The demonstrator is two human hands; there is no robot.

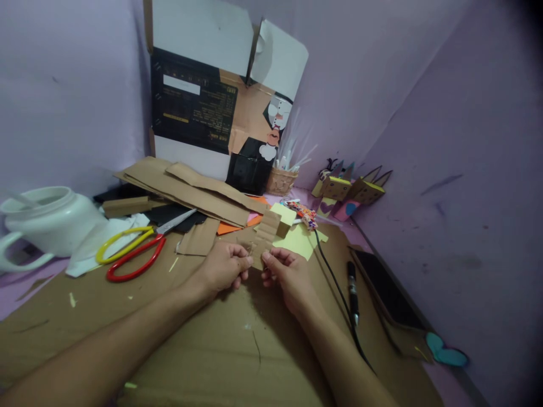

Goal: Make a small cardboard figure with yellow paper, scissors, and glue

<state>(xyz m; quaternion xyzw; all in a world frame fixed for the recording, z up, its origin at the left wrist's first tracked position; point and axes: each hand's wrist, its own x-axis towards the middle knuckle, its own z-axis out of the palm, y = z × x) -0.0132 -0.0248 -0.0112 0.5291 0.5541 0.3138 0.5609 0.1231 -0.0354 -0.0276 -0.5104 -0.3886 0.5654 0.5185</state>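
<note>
Between my two hands is a small folded piece of brown cardboard (266, 229), raised a little above the cardboard-covered table. My left hand (231, 264) pinches its lower left edge between thumb and fingers. On the other side, my right hand (285, 270) pinches its lower right corner. Creases run across the upper part of the piece. Just behind it lie pale yellow paper pieces (299, 242) and a small yellow paper box shape (283, 215). Scissors (133, 254) with one yellow and one red handle rest to the left of my left hand, blades partly spread.
A white mug-like pot (51, 220) stands at far left. Cardboard strips (190, 189) are stacked behind, before an upright opened box (190, 102). At right lie a pen (352, 291), a black cable (328, 271) and a phone (390, 288). Paper animal figures (335, 189) stand by the wall.
</note>
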